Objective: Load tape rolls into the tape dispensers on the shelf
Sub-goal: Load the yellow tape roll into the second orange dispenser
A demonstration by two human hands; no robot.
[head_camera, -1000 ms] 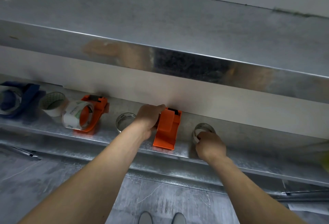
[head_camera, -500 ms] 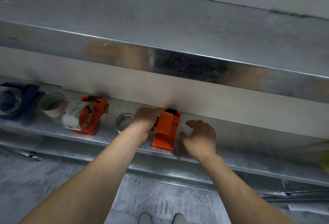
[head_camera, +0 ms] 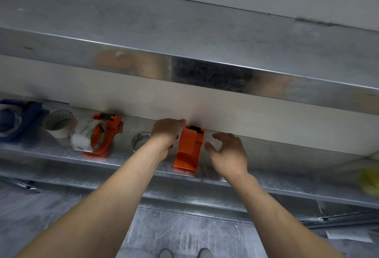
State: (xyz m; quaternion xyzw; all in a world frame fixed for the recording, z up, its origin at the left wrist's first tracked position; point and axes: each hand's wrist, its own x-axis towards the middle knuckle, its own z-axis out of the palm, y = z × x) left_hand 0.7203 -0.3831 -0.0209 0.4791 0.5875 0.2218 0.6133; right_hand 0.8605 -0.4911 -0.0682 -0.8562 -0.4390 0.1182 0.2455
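1 head-worn wide view, facing forward and down, near shelf [head_camera: 287, 163], edges seemingly blurred

Workshop or storeroom: galvanised metal shelf [head_camera: 61, 153], tape dispensers [head_camera: 187, 151].

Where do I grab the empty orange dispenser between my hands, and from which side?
Pinch the empty orange dispenser across its narrow body near the front, coming from the shelf front: it lies lengthwise toward you, cutter end at the back wall.
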